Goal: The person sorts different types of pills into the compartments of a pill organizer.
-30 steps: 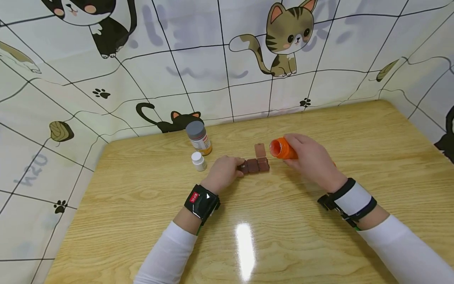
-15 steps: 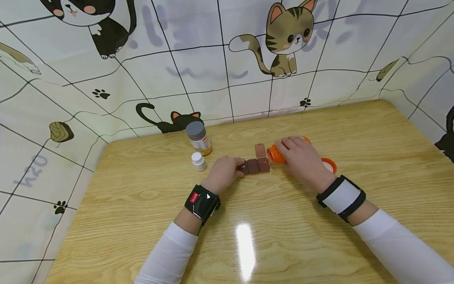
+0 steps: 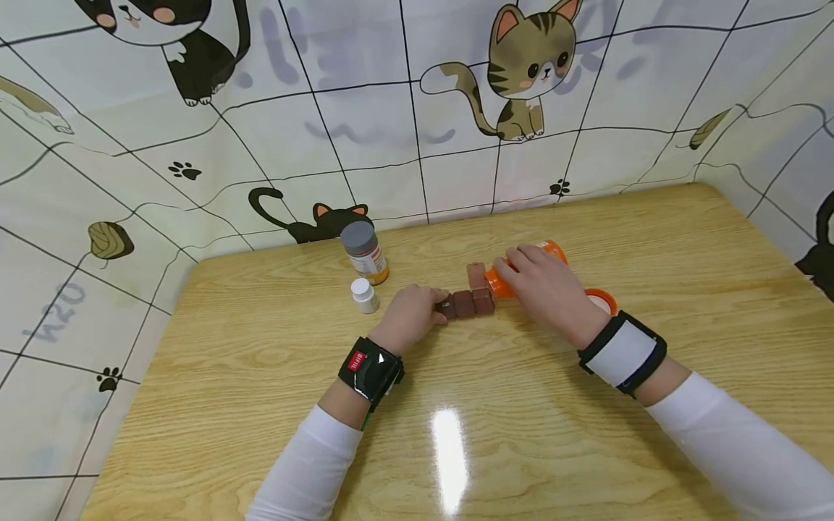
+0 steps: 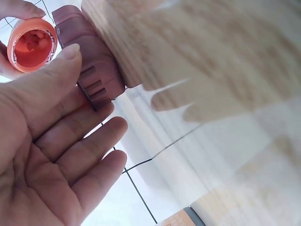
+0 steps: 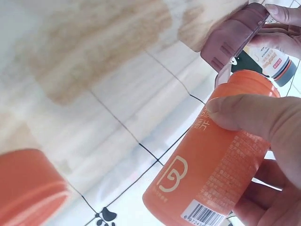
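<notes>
Pill box [image 3: 464, 304]: long axis sideways; left hand [image 3: 409, 318] pinches its left end; right hand [image 3: 550, 293] grips orange bottle [image 5: 209, 153] just right of box, mouth toward open lid [image 3: 477, 275].

Table [image 3: 534, 434] under pillbox [image 3: 465, 305], cap [image 3: 603, 297], white bottle [image 3: 365, 297], jar [image 3: 366, 255]

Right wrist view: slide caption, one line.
Right hand grips a tilted orange cylindrical bottle close to a brown segmented plastic case held by the left hand.
</notes>
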A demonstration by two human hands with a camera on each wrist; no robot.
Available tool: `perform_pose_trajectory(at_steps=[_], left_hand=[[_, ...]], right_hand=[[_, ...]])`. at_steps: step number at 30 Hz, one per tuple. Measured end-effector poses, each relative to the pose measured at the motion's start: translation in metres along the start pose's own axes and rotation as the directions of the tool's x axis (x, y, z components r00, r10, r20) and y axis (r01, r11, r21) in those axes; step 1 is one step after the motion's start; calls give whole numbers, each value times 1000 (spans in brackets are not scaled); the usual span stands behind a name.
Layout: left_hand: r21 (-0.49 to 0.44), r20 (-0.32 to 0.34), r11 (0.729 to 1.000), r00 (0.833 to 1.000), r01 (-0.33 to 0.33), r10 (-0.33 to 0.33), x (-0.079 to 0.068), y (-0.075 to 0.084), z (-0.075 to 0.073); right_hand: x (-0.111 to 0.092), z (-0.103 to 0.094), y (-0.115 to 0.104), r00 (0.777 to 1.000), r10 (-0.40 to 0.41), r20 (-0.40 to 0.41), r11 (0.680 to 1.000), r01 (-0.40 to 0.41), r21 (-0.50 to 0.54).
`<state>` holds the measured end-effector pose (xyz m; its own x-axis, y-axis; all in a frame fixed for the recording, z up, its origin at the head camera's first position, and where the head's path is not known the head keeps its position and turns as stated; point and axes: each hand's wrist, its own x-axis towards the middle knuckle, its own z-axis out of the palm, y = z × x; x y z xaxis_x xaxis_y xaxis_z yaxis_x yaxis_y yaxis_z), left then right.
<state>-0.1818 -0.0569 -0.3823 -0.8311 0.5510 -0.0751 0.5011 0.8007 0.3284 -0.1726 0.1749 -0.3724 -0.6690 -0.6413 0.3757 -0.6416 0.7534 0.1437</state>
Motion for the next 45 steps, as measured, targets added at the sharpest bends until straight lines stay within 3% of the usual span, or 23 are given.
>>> perform_pose_trajectory(at_steps=[8, 25, 45], left_hand=[[2, 4, 1000, 1000, -6, 6, 0, 1, -2], [25, 4, 1000, 1000, -11, 11, 1, 0, -2], [40, 9, 999, 1000, -14, 14, 1, 2, -4]], right_hand=[[6, -3, -4, 997, -73, 35, 995, 76, -67], [9, -1, -8, 996, -71, 54, 995, 74, -61], [12, -1, -12, 994, -97, 49, 980, 104, -171]])
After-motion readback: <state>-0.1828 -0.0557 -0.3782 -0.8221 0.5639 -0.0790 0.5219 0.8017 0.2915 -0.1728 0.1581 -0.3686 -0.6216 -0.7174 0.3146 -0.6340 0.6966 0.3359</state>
